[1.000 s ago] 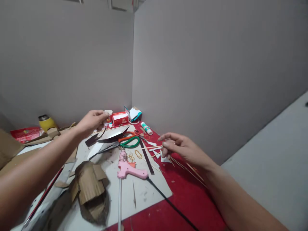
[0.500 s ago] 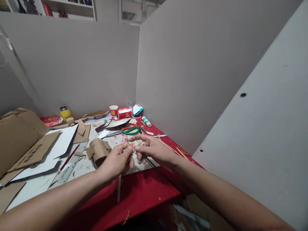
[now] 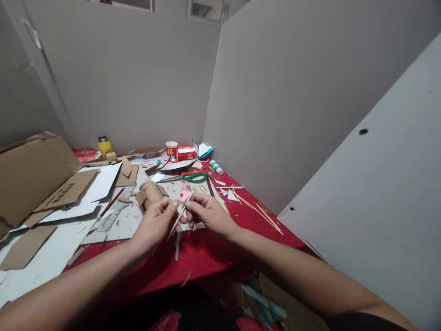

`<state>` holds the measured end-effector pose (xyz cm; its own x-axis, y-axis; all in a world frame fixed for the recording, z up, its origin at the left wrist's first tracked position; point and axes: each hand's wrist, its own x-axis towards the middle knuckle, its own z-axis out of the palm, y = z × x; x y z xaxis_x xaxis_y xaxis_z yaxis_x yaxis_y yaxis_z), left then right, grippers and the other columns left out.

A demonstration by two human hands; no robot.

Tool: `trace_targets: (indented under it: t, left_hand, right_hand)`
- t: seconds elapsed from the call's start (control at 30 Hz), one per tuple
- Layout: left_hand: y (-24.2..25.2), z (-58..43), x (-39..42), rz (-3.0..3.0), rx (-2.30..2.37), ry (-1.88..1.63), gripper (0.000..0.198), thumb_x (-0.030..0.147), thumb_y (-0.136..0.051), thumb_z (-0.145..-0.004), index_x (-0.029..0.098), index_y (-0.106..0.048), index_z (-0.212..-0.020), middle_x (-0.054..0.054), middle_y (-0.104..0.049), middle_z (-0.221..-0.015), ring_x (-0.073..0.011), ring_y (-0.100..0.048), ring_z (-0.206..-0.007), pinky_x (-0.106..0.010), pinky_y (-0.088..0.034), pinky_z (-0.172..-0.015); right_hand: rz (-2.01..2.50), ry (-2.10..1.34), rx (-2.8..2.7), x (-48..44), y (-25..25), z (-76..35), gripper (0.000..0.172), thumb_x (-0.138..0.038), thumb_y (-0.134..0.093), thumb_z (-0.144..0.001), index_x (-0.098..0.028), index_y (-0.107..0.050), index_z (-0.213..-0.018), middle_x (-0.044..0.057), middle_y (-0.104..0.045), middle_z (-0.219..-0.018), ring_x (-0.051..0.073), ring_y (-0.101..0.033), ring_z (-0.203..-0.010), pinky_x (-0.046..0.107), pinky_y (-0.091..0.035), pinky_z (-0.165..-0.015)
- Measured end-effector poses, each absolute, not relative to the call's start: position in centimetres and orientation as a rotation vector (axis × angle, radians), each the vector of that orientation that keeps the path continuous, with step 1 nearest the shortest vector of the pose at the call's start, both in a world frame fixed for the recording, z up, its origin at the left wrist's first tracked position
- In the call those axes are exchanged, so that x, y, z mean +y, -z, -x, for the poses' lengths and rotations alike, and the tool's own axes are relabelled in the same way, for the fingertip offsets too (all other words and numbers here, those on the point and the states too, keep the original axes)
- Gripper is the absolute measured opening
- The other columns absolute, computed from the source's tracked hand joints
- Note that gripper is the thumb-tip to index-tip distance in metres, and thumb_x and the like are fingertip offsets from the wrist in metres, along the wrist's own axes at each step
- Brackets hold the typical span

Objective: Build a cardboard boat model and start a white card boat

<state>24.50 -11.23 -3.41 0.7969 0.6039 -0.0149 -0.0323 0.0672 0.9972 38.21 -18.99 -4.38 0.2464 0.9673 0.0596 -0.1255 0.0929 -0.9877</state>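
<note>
Fingers pinched, my left hand (image 3: pixel 157 221) and my right hand (image 3: pixel 212 215) meet over the table's front edge. Between them runs a thin wooden stick (image 3: pixel 176 223), slanting down to the left, and both hands grip it. Just beyond the fingertips lies a small pink item (image 3: pixel 185 194), partly hidden by my hands; its kind is unclear. A cardboard tube (image 3: pixel 151 193) with cardboard pieces on its sides rests left of it. A narrow pale strip (image 3: pixel 177 248) hangs below my hands.
Green- and orange-handled scissors (image 3: pixel 195 176) lie behind my hands. More thin sticks (image 3: pixel 257 209) are at the right, on red cloth (image 3: pixel 237 246). A ruler (image 3: pixel 115 215), cardboard box (image 3: pixel 41 177), paper cup (image 3: pixel 171 148) and yellow bottle (image 3: pixel 105 146) are around. Grey panels (image 3: pixel 275 82) stand close behind and right.
The camera view has shifted, so the table shows slightly higher and more right. My right hand's fingers have closed in, and the wooden stick between the hands shows plainly now.
</note>
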Motion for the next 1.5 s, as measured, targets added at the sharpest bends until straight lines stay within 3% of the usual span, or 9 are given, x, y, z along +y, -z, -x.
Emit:
trace_targets:
  t: [0.1,0.27,0.47,0.73,1.03,1.17,1.5]
  left_hand:
    - [3.4,-23.5,-10.0,-1.453,0.562,-0.554,0.034,0.049,-0.06,-0.08,0.017,-0.05,-0.074,0.002,-0.061,-0.058,-0.009,-0.054,-0.047,-0.019,-0.042,-0.048]
    - [3.8,-22.2,-9.1,-1.473,0.531,-0.554,0.036,0.046,-0.061,-0.08,0.015,-0.052,-0.064,0.009,-0.039,-0.045,-0.0029,-0.028,-0.038,-0.016,-0.021,-0.039]
    - [4.6,-21.5,-9.7,-1.365,0.49,-0.462,0.024,0.037,-0.062,-0.077,0.015,-0.062,-0.086,0.008,-0.042,-0.053,-0.0044,-0.028,-0.04,-0.019,-0.018,-0.04]
    - [4.8,-20.8,-10.2,-1.307,0.472,-0.414,0.015,0.027,-0.054,-0.075,0.014,-0.059,-0.069,0.005,-0.042,-0.052,-0.0043,-0.025,-0.042,-0.019,-0.015,-0.042]
    - [5.4,-20.5,-10.1,-1.357,0.499,-0.436,0.043,0.045,-0.045,-0.086,0.015,-0.056,-0.058,0.006,-0.032,-0.043,-0.0071,-0.023,-0.042,-0.022,-0.015,-0.042]
    - [5.7,-20.7,-10.0,-1.371,0.501,-0.462,0.042,0.048,-0.055,-0.083,0.014,-0.056,-0.057,0.007,-0.033,-0.042,-0.006,-0.022,-0.041,-0.022,-0.013,-0.042]
    - [5.3,-20.2,-9.7,-1.44,0.459,-0.369,0.049,0.051,-0.049,-0.087,0.015,-0.062,-0.055,0.006,-0.029,-0.039,-0.0064,-0.02,-0.037,-0.024,-0.01,-0.041]
  right_hand:
    - [1.192,-1.014,-1.046,-18.7,3.8,-38.1,0.028,-0.043,-0.061,-0.081,-0.018,-0.051,-0.077,-0.006,-0.056,-0.054,0.007,-0.053,-0.042,0.018,-0.045,-0.042]
    - [1.217,-1.084,-1.219,-18.7,3.5,-37.3,0.033,-0.05,-0.056,-0.083,-0.02,-0.046,-0.08,-0.005,-0.06,-0.057,0.01,-0.057,-0.045,0.021,-0.047,-0.043]
    - [1.248,-0.941,-1.269,-18.3,4.1,-35.7,0.033,-0.046,-0.067,-0.077,-0.015,-0.059,-0.071,-0.005,-0.055,-0.056,0.006,-0.049,-0.047,0.018,-0.043,-0.047]
    - [1.249,-1.047,-1.065,-17.8,4.7,-34.8,0.037,-0.048,-0.074,-0.068,-0.015,-0.059,-0.067,0.0,-0.066,-0.061,0.01,-0.058,-0.049,0.022,-0.048,-0.047]
    - [1.226,-1.054,-1.141,-18.3,4.5,-34.7,0.027,-0.039,-0.073,-0.073,-0.015,-0.06,-0.072,0.0,-0.068,-0.065,0.008,-0.057,-0.051,0.022,-0.048,-0.052]
    - [1.223,-1.027,-1.123,-18.4,4.9,-34.5,0.032,-0.043,-0.073,-0.072,-0.016,-0.056,-0.069,-0.001,-0.066,-0.063,0.009,-0.058,-0.052,0.022,-0.047,-0.052]
    - [1.307,-0.919,-1.15,-18.4,4.7,-34.4,0.033,-0.045,-0.073,-0.071,-0.018,-0.053,-0.072,-0.004,-0.059,-0.055,0.009,-0.055,-0.048,0.021,-0.041,-0.046]
